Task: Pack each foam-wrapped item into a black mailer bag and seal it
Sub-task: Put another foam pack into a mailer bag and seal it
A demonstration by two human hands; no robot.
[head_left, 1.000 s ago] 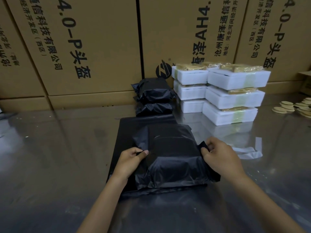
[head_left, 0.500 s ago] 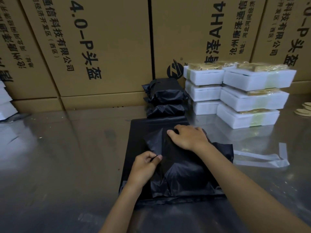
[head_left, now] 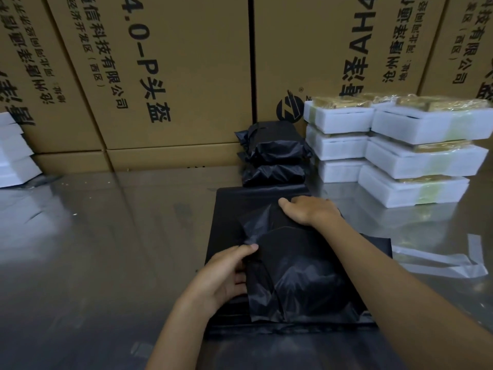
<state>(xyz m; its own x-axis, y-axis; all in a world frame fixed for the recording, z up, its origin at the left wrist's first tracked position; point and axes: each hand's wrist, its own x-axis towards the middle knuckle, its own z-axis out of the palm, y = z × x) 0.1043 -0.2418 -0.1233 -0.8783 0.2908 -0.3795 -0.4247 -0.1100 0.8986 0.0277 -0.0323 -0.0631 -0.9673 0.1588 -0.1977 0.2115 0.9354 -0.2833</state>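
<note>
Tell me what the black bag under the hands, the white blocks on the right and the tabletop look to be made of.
Black bag: thin glossy plastic film, judging by its creases and sheen. White blocks: matte foam, probably, with soft edges. Tabletop: polished metal, likely steel; it mirrors the cartons.

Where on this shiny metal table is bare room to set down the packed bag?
Bare steel table lies left of the flat black mailer bags. The right is crowded: white foam-wrapped blocks, clear tape strip. Sealed black parcels fill the back.
</note>
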